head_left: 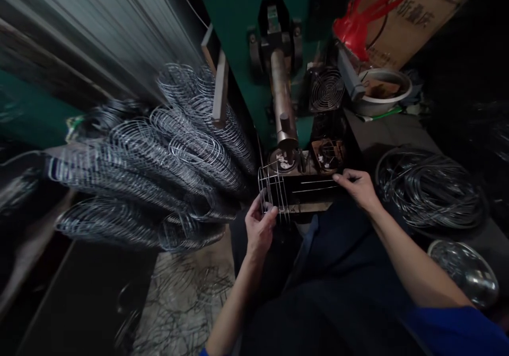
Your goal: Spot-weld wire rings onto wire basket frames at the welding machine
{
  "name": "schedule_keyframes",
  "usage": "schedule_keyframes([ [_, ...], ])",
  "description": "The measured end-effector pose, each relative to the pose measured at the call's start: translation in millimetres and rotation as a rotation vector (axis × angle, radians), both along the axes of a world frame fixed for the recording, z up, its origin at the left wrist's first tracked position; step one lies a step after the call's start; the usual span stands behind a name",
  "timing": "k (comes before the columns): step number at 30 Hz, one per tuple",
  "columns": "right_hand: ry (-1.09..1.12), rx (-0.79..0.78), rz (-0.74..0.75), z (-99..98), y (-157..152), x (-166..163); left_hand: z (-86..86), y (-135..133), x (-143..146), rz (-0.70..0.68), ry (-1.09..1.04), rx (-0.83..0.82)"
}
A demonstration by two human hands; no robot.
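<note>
Wire frame (pixel 274 191) between both hands

A wire frame (pixel 274 194) of thin, bright steel rods — a small cage-like grid of upright bars crossed by horizontal ones — stands at the front edge of the machine's dark worktop (pixel 318 189), just below the vertical ram. Its left end is the clearest part, a boxy rack of closely spaced bars; long thin rods run from it to the right across the worktop — pale lines against the black surface.
</note>
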State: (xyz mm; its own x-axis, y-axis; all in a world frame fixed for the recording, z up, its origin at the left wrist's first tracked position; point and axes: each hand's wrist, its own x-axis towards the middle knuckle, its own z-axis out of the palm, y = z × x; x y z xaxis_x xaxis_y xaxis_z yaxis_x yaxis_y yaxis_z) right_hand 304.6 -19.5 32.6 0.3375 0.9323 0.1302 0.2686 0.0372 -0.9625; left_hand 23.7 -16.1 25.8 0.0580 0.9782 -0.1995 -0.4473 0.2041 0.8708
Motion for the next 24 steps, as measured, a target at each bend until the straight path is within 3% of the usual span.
schedule_keyframes([
  [5, -0.007, -0.012, 0.045, 1.9, 4, -10, 4.2, 1, 2, -0.007, 0.001, 0.011],
  [12, 0.027, 0.057, 0.097, -0.6, 9, -12, -2.8, 6, 11, -0.002, 0.013, -0.005],
  [24, -0.034, 0.051, 0.153, -18.0, 40, -6, -6.6, 25, 28, 0.054, 0.055, -0.01],
])
